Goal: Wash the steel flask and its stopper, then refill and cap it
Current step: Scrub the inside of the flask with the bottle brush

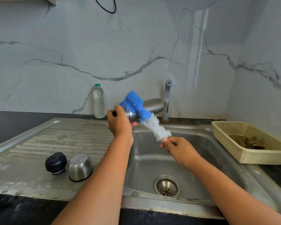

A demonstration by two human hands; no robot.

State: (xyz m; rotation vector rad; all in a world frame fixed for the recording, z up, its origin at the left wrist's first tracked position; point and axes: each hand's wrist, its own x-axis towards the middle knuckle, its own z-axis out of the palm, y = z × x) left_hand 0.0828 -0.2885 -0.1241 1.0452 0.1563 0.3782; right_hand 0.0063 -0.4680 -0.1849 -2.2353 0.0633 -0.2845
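flask (pixel 153 105) w/ brush (pixel 146 115) over sink (pixel 146 161)

- Two arms are in view, both bare skin along every part that shows.
- Left forearm (pixel 102 179): bare, widening from the wrist down to the lower edge, left of centre.
- Right forearm (pixel 230 187): bare too, broadening toward the lower right corner.
- Left hand (pixel 120 125), mid-frame: bare, seen from the back.
- Right hand (pixel 181 149), right of centre: bare; the thumb (pixel 164 140) has a short, plain nail.
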